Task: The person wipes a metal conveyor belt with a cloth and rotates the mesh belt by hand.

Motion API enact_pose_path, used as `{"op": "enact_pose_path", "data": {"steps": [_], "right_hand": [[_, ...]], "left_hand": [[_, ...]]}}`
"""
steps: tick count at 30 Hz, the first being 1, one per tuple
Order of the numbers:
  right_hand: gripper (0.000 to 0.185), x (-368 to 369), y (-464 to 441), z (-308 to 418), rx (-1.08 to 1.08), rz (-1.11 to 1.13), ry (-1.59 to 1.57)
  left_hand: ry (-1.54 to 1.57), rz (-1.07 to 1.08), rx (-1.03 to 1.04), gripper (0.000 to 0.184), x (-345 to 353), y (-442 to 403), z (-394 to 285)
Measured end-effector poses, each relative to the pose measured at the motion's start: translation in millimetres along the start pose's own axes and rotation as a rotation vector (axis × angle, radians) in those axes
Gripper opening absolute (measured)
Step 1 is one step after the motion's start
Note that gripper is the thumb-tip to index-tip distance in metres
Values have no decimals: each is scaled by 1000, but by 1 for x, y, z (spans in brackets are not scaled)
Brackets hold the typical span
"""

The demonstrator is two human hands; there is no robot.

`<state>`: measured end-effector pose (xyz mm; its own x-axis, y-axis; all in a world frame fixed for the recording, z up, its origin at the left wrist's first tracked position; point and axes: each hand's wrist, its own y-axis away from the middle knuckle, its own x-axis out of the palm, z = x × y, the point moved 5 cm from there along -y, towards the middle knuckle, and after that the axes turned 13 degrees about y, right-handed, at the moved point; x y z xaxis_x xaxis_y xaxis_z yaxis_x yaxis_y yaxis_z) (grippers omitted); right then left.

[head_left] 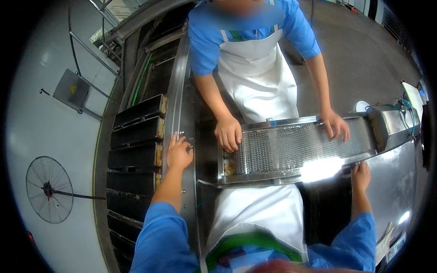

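Observation:
A short conveyor with a metal mesh belt [282, 150] stretches across in front of me. My left hand [180, 154] lies on the steel rail [175, 109] of the long machine at the left, fingers apart near some small bolts and holding nothing. On the conveyor's near side, my right hand [361, 176] has its fingers curled over the metal side rail [327, 169] close to the right end. Across from me, a co-worker's hand [229, 133] touches the belt's left end, where some pale bits lie. The co-worker's other hand [336, 126] rests on the mesh.
Dark moulds or trays [132, 157] with yellowish ends line the long machine. A wall fan [49, 189] and a grey box [71, 89] are at the left. A metal housing [396, 125] with cables closes the conveyor's right end. The co-worker's white apron [257, 77] is just behind it.

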<state>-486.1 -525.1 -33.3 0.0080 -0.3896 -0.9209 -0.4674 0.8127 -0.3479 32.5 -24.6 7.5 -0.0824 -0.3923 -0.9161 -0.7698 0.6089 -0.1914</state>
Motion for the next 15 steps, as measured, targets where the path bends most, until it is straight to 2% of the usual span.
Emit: {"op": "enact_pose_path", "data": {"steps": [15], "right_hand": [[16, 6, -4, -3, 9, 47, 26]], "left_hand": [[-21, -7, 0, 15, 6, -1, 8]]}}
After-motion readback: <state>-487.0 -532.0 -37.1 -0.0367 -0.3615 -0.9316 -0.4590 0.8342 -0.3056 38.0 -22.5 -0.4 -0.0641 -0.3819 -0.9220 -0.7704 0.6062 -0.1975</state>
